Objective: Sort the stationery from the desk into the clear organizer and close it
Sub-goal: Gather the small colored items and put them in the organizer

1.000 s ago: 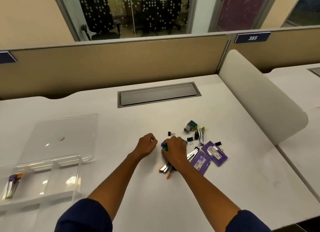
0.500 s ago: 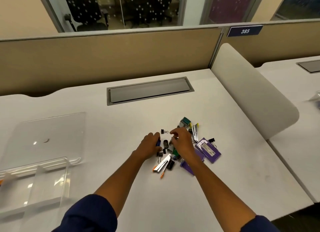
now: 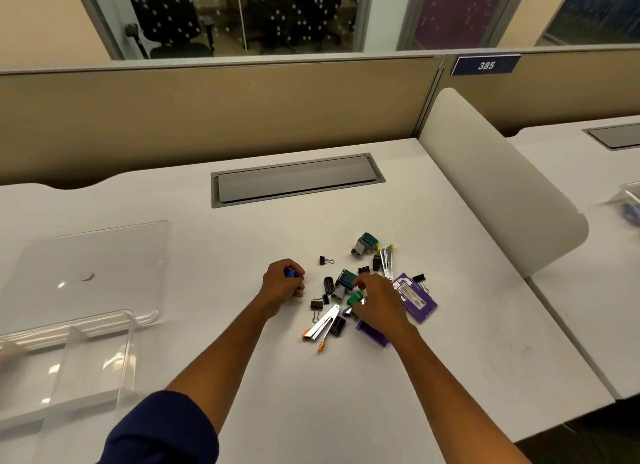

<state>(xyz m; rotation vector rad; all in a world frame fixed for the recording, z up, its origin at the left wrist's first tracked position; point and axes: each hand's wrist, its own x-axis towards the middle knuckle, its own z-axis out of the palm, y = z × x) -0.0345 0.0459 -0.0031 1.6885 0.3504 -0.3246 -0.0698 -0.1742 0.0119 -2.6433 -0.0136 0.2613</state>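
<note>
A pile of stationery lies right of the desk's middle: black binder clips [image 3: 326, 260], two grey-green sharpeners [image 3: 364, 243], staplers [image 3: 322, 323], purple card holders [image 3: 415, 299]. My left hand [image 3: 282, 288] is closed around a small blue object [image 3: 289, 273], just left of the pile. My right hand [image 3: 377, 302] rests on the pile with curled fingers touching a green piece [image 3: 355, 298]; whether it grips it is unclear. The clear organizer [image 3: 90, 353] stands open at the lower left, its lid [image 3: 86, 266] lying flat behind it.
A grey cable hatch [image 3: 296, 178] is set into the desk behind the pile. A white curved divider [image 3: 491, 183] bounds the desk on the right, a tan partition [image 3: 207, 117] at the back. Another desk with a clear box [image 3: 628, 204] lies far right.
My left hand has drawn back leftward from the pile with the blue object in it. My right hand shifted right and down onto the green piece.
</note>
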